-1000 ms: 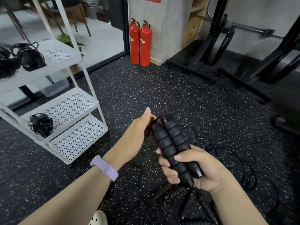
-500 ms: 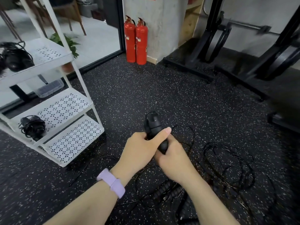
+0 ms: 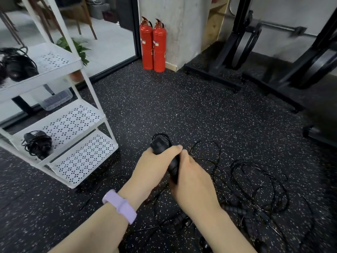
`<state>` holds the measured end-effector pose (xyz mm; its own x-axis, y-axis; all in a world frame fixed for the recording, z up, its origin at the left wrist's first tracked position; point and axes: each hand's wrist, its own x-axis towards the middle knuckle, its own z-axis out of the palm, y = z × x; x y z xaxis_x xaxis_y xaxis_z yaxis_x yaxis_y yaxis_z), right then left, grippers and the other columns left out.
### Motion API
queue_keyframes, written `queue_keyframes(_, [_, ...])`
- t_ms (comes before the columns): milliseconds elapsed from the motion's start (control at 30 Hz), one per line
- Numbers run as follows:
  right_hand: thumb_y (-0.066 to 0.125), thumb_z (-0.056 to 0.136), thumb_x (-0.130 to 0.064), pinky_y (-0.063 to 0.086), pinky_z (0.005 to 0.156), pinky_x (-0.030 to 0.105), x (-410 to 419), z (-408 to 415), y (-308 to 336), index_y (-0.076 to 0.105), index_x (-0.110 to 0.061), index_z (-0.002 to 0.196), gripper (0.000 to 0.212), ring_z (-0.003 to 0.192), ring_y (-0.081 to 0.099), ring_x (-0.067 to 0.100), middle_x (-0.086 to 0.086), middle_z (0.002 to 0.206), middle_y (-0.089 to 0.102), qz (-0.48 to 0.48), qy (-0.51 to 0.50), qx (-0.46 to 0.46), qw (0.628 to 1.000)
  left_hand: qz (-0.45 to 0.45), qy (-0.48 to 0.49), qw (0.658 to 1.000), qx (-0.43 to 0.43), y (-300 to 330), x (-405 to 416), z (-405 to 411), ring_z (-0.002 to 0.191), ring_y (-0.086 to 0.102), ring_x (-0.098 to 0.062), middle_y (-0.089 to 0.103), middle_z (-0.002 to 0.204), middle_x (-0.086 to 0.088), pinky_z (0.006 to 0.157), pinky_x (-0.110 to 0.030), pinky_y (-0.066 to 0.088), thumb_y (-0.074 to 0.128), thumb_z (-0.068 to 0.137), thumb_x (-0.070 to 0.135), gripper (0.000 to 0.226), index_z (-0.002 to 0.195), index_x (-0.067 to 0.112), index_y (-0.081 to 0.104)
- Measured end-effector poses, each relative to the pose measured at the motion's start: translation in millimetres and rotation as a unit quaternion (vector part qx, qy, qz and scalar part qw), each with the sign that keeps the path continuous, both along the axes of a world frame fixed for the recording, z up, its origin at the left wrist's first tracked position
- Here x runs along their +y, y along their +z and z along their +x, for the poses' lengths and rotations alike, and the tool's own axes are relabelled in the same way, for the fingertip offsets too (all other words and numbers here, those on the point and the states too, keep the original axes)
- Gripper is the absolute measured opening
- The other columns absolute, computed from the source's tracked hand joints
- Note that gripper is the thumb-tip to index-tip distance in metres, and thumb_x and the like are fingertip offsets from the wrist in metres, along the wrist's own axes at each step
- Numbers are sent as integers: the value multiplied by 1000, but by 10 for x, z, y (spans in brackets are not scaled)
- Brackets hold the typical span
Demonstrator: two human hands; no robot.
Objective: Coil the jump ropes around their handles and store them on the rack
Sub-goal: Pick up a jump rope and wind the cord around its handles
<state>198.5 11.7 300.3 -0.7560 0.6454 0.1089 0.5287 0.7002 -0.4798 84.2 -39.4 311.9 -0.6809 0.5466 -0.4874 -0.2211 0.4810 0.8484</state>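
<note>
Both my hands hold a pair of black foam jump rope handles (image 3: 160, 144) in front of me, above the floor. My left hand (image 3: 155, 165) grips their upper part with the thumb laid across. Lower down, my right hand (image 3: 193, 183) wraps round them, hiding the bottom ends. The handles point away and up, with thin black cord looped at their top. More loose black ropes (image 3: 255, 183) and handles lie tangled on the floor below. The white rack (image 3: 76, 128) stands to the left, one coiled rope (image 3: 37, 144) on its middle shelf and others (image 3: 16, 64) on top.
Two red fire extinguishers (image 3: 153, 46) stand against a concrete pillar at the back. Black gym machine frames (image 3: 273, 70) fill the right and far right. A clear plastic box (image 3: 54, 100) sits behind the rack. The floor is dark speckled rubber.
My left hand has come from beside the handle tops to grip them. My right hand turned over, and the handles swung from tilting left to pointing away. The view shifted slightly.
</note>
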Motion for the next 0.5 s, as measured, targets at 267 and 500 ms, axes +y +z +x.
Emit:
queue_keyframes(267, [73, 85, -21, 31, 67, 28, -37, -20, -14, 44, -22, 116, 42, 90, 62, 20, -6, 100, 57, 23, -11, -2, 1000, -80, -5, 983, 163, -39, 22, -13, 69, 66, -9, 69, 62, 14, 61, -30, 42, 54, 58, 90, 66, 74, 29, 71])
queue_keyframes(500, [69, 82, -49, 43, 71, 31, -39, -33, 29, 34, -31, 121, 55, 97, 60, 14, -13, 110, 52, -17, -5, -34, 999, 9, -8, 996, 93, -26, 10, -30, 66, 67, -16, 68, 59, 8, 64, -33, 47, 64, 70, 66, 50, 70, 17, 70])
